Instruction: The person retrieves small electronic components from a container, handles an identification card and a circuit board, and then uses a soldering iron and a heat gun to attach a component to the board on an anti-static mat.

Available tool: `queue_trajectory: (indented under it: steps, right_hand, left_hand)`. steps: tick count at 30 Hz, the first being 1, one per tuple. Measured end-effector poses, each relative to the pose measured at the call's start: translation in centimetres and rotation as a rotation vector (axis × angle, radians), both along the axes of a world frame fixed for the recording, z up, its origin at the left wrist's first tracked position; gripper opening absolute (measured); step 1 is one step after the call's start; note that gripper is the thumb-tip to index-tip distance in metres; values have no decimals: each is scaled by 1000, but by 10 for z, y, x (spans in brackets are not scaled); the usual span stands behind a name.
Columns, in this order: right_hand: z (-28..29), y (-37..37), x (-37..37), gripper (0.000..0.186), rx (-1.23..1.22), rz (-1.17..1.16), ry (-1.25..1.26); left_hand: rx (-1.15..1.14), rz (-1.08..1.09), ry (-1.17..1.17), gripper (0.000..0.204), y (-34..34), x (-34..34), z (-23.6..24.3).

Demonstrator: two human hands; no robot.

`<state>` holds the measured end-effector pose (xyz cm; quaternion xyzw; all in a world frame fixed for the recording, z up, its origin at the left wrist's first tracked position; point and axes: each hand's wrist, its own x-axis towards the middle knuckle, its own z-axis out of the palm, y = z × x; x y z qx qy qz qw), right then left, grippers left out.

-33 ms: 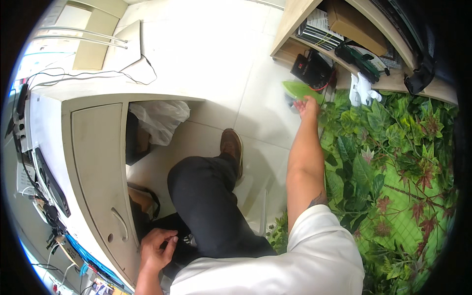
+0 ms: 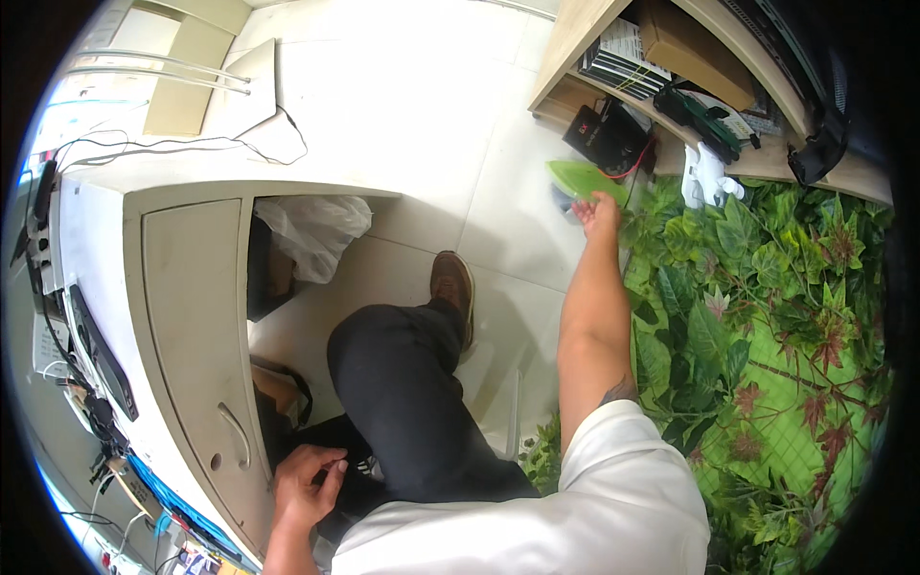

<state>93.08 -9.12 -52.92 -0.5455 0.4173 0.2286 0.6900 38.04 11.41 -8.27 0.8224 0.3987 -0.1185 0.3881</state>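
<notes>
My right hand (image 2: 601, 217) reaches far forward to a flat, bright green lid-like piece (image 2: 586, 180) with a rounded edge. Its fingers are closed at the near edge of that piece; part of the grip is hidden. Something greyish shows beneath the green piece, too blurred to name. My left hand (image 2: 310, 485) rests near my left thigh, beside the cabinet drawer front. Its fingers are curled in toward the thumb, and I see nothing between them.
A white cabinet (image 2: 196, 335) stands at the left, with a clear plastic bag (image 2: 321, 230) in its opening. Artificial green foliage (image 2: 757, 287) covers the right side. Behind the green piece are a black box (image 2: 609, 134), a white figure (image 2: 707, 177) and a wooden shelf (image 2: 565, 57).
The green piece has shifted very slightly to the left, and my right hand with it. My left hand has not moved.
</notes>
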Motion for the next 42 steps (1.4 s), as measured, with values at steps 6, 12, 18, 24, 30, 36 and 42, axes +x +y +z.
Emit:
queue_trajectory:
  steps: [6, 12, 18, 24, 30, 36, 42]
  right_hand:
    - [-11, -16, -56, 14, 12, 198, 120]
    - [12, -12, -113, 17, -93, 316, 14]
    - [62, -13, -167, 19, -398, 406, -299]
    - [240, -10, -230, 17, -122, 355, -553]
    - [405, 38, -286, 23, 379, 436, -982]
    - [556, 93, -391, 33, 848, 786, -1029]
    - [592, 173, -443, 23, 1013, 1263, -722]
  left_hand:
    - [38, -33, -32, 14, -3, -3, 3]
    - [54, -36, -44, 15, -3, -5, 5]
    - [36, 66, -118, 16, -18, -16, 25]
    - [153, -108, -319, 18, -12, -21, 59]
    - [380, -171, -560, 27, -25, -38, 136]
    - [589, 162, -621, 57, 3, -60, 213]
    - [411, 573, -420, 63, 24, -122, 223]
